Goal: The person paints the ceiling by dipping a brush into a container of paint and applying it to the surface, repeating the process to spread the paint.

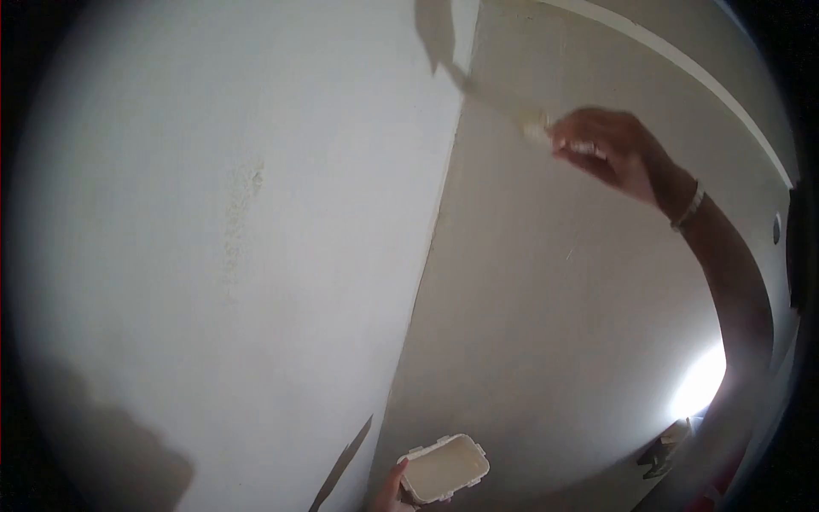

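At the bottom of the view, my left hand (391, 491) grips the side of a white rectangular container (445, 469) with pale, cream-coloured contents. My right hand (601, 152) is raised at the upper right, its fingers closed around a small pale tool (537, 128) that looks like a brush, blurred by motion. The tool's tip is near the grey-beige wall (512, 282), and whether it touches cannot be made out. A light band circles my right wrist.
A white wall (171, 256) with a rough, stained patch (243, 222) meets the beige wall at a corner. Shadows fall on both walls. A bright light (701, 384) glows at the lower right, above a partly hidden object (664, 450).
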